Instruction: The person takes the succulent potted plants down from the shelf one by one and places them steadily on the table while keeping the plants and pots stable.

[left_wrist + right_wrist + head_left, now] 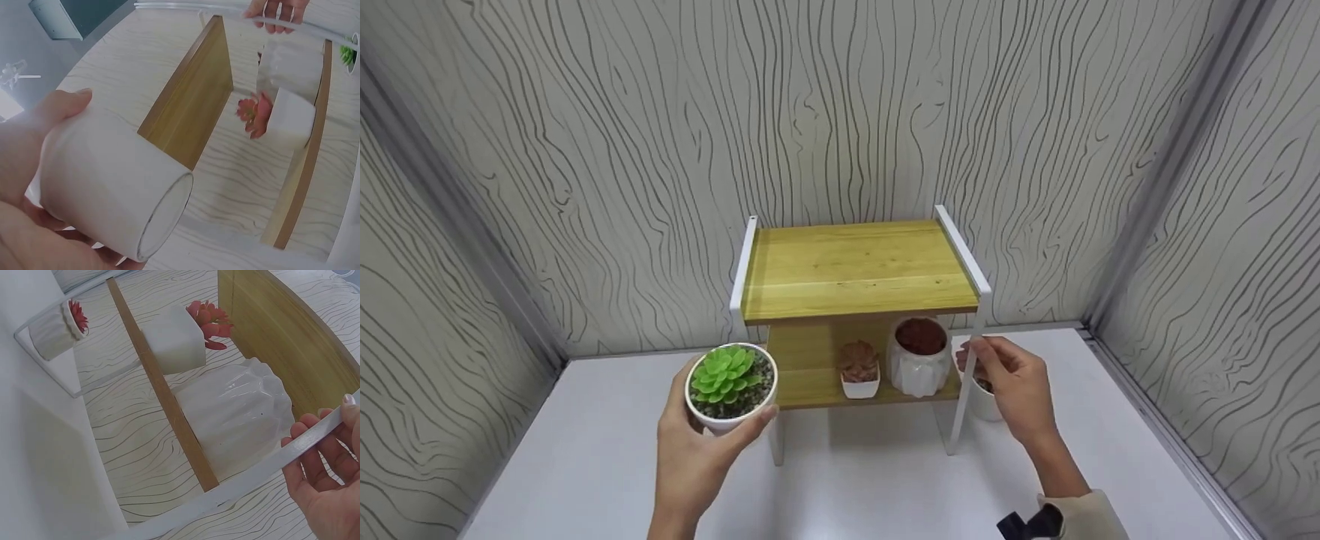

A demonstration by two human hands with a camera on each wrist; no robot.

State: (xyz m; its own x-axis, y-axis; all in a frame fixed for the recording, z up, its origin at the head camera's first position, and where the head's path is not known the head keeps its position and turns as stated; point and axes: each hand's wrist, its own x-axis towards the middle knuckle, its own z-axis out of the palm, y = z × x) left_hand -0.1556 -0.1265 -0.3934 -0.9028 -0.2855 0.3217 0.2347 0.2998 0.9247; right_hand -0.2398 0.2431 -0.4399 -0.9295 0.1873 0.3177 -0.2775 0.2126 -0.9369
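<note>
Fingers of the left hand [695, 442] curl round the potted green succulent [732, 382], held up before the left end of the shelf [859, 270], probably light, rigid, slippery, best gripped round its pot wall [112, 180], while the right hand [1021, 386] pinches the white frame [962, 405].
</note>
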